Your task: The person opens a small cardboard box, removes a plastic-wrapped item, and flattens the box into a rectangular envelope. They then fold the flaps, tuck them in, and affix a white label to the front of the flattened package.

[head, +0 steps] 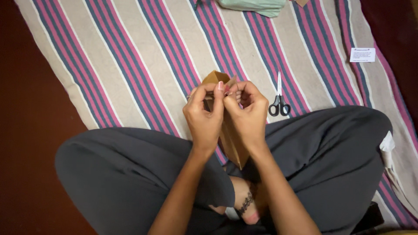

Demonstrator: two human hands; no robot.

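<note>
I sit cross-legged and hold a folded piece of brown paper upright in front of me. My left hand pinches its upper edge with thumb and fingers. My right hand pinches the same edge right beside it, fingertips touching the paper. The paper's lower end hangs down between my wrists toward my lap. Most of the sheet is hidden behind my hands.
A striped cloth in beige, pink and grey covers the floor. Black-handled scissors lie shut on it to the right of my hands. A pale green bundle sits at the far edge. A small white card lies at right.
</note>
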